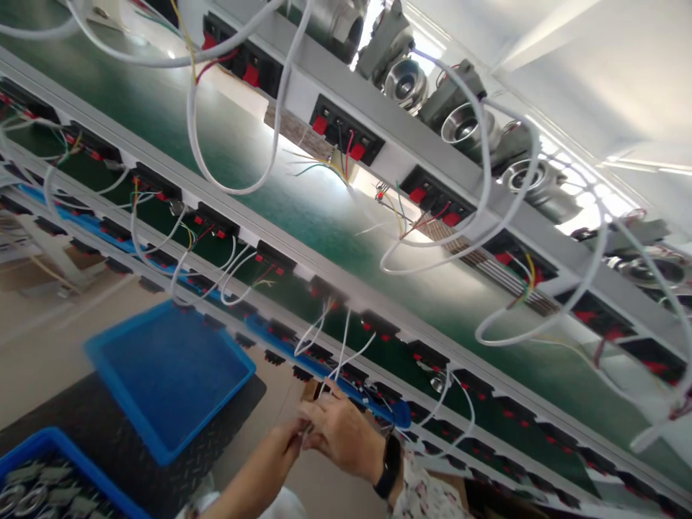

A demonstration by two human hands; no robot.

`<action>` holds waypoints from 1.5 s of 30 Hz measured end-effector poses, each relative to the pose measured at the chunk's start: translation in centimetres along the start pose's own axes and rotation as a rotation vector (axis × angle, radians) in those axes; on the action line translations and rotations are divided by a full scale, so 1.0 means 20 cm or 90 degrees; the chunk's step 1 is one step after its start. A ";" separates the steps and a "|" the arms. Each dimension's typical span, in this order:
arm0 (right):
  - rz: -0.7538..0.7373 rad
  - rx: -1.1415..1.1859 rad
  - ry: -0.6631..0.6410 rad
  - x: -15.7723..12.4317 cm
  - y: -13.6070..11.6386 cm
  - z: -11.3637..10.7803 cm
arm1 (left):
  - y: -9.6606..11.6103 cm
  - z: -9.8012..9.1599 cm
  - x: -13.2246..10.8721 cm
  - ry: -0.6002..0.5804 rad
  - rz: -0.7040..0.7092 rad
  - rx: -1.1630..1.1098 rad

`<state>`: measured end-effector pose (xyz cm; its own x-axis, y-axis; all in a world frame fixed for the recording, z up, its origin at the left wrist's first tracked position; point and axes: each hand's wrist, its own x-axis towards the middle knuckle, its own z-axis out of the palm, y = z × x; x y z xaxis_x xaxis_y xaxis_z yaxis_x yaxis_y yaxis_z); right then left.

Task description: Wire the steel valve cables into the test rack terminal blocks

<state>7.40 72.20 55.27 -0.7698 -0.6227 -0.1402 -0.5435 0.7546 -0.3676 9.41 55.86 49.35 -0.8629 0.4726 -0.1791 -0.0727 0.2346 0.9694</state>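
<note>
Low down, far to the left of the fingers, a blue bin (51, 443) holds grey metal parts. Nearer the fingers, still to their left and slightly higher, a shallow blue tray (167, 375) lies on a black ribbed mat (108, 432).

The left hand (286, 438) comes up from the lower left on a bare forearm. Its fingertips press against the right hand, and I cannot tell whether they are together or apart, because the other hand covers them. The right hand (340, 432) sits just beside it and touches it. Its fingers (324, 414) are curled together around thin white wires (338, 360). These wires rise straight up from the fingertips to black connectors on a blue strip (324, 369) just above. A small brown piece (309, 391) shows right at the fingertips; what it is stays unclear. A black wristband (389, 465) circles the right wrist, below and to the right of the fingers.

Above the fingers, long grey rails (346, 285) run slantwise, carrying rows of black and red terminal blocks (346, 133). A green bench (324, 216) lies between the rails. Thick white cables (227, 180) loop from the blocks. Far up and to the right of the fingers, round metal motors (459, 126) stand in a row.
</note>
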 end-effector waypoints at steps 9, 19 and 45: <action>0.032 0.162 0.117 -0.15 -0.10 -0.24 | 0.37 -0.25 -0.14 -0.081 -0.052 0.023; 0.395 0.504 0.496 -0.12 -0.25 -0.30 | 0.59 -0.21 0.00 0.232 0.079 -0.461; 0.308 0.714 0.540 -0.12 -0.20 -0.33 | 0.70 -0.04 0.18 -0.032 0.060 -0.524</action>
<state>9.19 71.93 63.16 -0.9710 0.2367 -0.0332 0.0473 0.0540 -0.9974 4.84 60.17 62.33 -0.8617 0.5012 -0.0795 -0.3608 -0.4948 0.7906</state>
